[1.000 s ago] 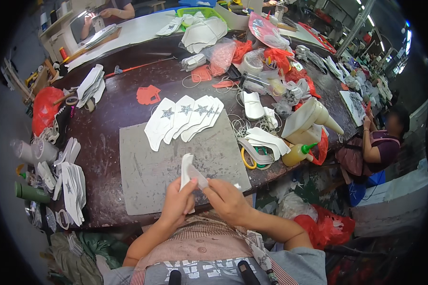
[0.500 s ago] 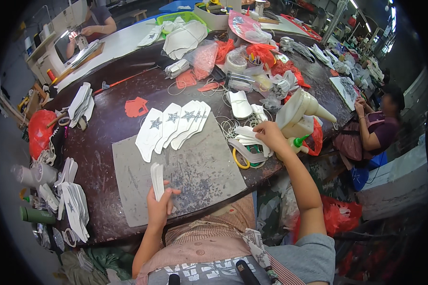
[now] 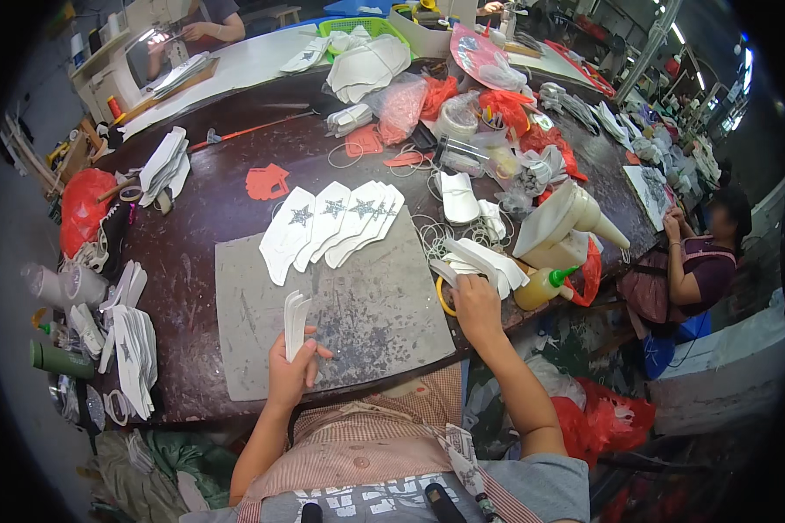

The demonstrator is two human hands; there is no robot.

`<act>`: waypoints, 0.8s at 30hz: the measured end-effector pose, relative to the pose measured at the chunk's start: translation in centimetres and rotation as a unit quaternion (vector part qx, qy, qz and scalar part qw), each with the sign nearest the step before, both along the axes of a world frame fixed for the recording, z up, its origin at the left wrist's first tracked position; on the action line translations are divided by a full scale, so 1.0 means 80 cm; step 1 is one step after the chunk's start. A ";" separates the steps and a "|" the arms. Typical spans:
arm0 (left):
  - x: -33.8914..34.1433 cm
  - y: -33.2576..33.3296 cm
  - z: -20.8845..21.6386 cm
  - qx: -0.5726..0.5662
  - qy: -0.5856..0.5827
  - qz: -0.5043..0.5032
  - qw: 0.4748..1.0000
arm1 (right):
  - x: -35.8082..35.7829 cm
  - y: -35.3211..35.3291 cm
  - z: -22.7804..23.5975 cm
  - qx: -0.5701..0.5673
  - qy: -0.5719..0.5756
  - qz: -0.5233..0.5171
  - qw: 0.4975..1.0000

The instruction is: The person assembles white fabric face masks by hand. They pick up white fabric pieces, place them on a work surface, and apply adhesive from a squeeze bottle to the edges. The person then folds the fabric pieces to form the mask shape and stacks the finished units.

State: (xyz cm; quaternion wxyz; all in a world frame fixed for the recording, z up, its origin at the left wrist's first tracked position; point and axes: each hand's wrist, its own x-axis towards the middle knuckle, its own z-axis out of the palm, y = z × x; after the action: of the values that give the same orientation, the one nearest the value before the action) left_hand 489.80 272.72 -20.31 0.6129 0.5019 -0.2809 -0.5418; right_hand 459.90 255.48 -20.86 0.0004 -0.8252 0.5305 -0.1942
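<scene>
My left hand (image 3: 294, 370) is closed around a small fanned bunch of narrow white strips (image 3: 296, 315), which stand up above the fingers at the near part of a grey board (image 3: 384, 327). My right hand (image 3: 480, 309) reaches to a pile of white strips (image 3: 495, 261) right of the board. Its fingers are bent together at the near end of a strip; the fingertips are partly hidden. White shoe-upper-shaped pieces with glittery stars (image 3: 285, 235) overlap in a row along the board's far edge.
A yellow loop (image 3: 446, 296) lies beside my right hand. Next to the strips stand a yellowish glue bottle (image 3: 539, 288) with a green tip and a large cream bottle (image 3: 560, 227). White pieces (image 3: 133, 353) are stacked at left. Two people work nearby.
My right hand has moved nearer and left, from above the strip pile to its near side. The left hand keeps its bunch. The whole view has shifted slightly.
</scene>
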 end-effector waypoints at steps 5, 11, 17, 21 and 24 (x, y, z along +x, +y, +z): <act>0.000 -0.001 -0.003 -0.001 -0.009 0.003 1.000 | -0.021 -0.027 0.038 -0.038 -0.068 -0.011 0.997; 0.007 -0.002 0.010 0.006 0.043 -0.049 0.998 | -0.035 -0.063 0.024 -0.107 0.014 0.062 0.992; 0.020 -0.008 0.027 -0.013 0.328 -0.085 0.941 | -0.006 -0.025 0.061 -0.186 -0.017 0.099 0.977; -0.001 -0.012 0.035 -0.026 0.182 -0.094 0.978 | 0.050 0.063 0.071 0.060 -0.295 0.144 0.943; -0.038 -0.009 0.047 -0.064 0.063 -0.158 0.983 | 0.131 0.110 0.055 0.268 -0.439 0.176 0.839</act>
State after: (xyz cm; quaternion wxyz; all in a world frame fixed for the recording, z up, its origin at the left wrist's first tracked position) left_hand 486.74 271.99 -16.55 0.5670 0.3760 -0.3518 -0.6430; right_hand 470.41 264.32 -16.43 0.4885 -0.7007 0.3518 -0.3830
